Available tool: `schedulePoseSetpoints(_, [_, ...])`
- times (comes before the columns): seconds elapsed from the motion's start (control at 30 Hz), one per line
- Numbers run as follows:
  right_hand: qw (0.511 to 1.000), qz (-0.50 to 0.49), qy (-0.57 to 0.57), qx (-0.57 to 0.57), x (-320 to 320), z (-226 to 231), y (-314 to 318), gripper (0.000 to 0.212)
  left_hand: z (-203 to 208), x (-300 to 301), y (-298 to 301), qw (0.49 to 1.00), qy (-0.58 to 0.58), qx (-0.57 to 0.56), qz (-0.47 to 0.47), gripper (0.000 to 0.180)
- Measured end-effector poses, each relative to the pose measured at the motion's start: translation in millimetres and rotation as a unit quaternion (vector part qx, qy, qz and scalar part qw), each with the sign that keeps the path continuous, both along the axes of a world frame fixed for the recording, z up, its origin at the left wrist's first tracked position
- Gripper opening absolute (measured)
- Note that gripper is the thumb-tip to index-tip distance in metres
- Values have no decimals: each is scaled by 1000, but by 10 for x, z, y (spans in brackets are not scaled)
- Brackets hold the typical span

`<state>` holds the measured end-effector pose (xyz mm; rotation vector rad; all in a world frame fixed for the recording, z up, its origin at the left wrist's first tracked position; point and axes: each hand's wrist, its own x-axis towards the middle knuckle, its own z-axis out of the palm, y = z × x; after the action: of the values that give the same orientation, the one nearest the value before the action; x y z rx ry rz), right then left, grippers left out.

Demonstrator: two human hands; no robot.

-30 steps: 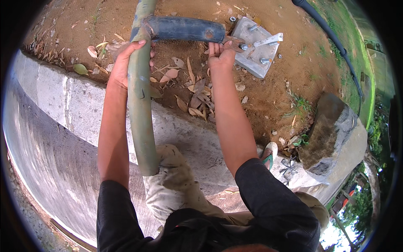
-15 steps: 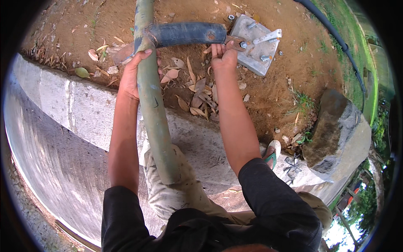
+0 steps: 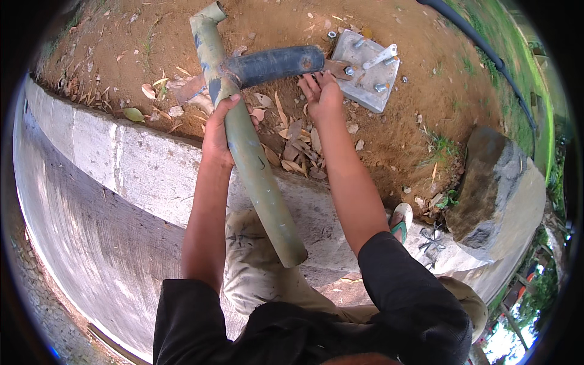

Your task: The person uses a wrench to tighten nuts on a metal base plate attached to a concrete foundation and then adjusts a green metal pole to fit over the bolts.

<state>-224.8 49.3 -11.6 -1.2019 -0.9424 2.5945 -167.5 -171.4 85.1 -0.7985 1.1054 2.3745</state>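
My left hand (image 3: pixel 222 129) is wrapped round the middle of a worn olive-green metal pipe (image 3: pixel 263 185), which has a short stub at its far end. The pipe's near end overlaps my trouser leg in view. A black sleeved arm (image 3: pixel 277 66) branches off it to the right, with a rusty flat tab (image 3: pixel 338 69) at its tip. Just below that tip, my right hand (image 3: pixel 324 97) has its fingers spread, close to the tab. The tab reaches a bolt on a grey metal base plate (image 3: pixel 363 91). A pale bar resembling a spanner (image 3: pixel 381 56) lies over the plate.
A concrete kerb (image 3: pixel 155 159) curves across in front of me. Dry leaves (image 3: pixel 298 146) litter the brown soil. A loose nut (image 3: pixel 331 34) lies near the plate. To the right are a large rock (image 3: pixel 496 188), a sandalled foot (image 3: pixel 401 220) and a black hose (image 3: pixel 474 38).
The pipe has tilted, its near end swinging right, and its far stub has come into view. My right hand's fingers have spread and come away from the rusty tab. The view has shifted slightly.
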Motion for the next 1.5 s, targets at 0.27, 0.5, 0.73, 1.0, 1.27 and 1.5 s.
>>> schedulePoseSetpoints(0.27, [836, 548, 11, 12, 2286, 1452, -519, 84, 129, 160, 64, 996, 9, -84, 2, 43])
schedulePoseSetpoints(0.5, [808, 568, 21, 156, 2295, 1673, -398, 79, 316, 78, 183, 896, 99, -432, -9, 60])
schedulePoseSetpoints(0.73, [827, 549, 74, 98, 2391, 1696, -375, 76, 742, -2142, -641, 524, 348, -774, -66, 75])
schedulePoseSetpoints(1.0, [822, 562, 33, 88, 2389, 1747, -165, 67, 277, -2857, -496, 499, 163, -798, -295, 95])
schedulePoseSetpoints(1.27, [803, 587, 41, 98, 2399, 1830, 57, 66, 525, -2692, -418, 503, 135, -809, -272, 91])
schedulePoseSetpoints(1.5, [799, 594, 53, 76, 2369, 1944, 124, 76, 670, -2595, -387, 496, 124, -822, -251, 89])
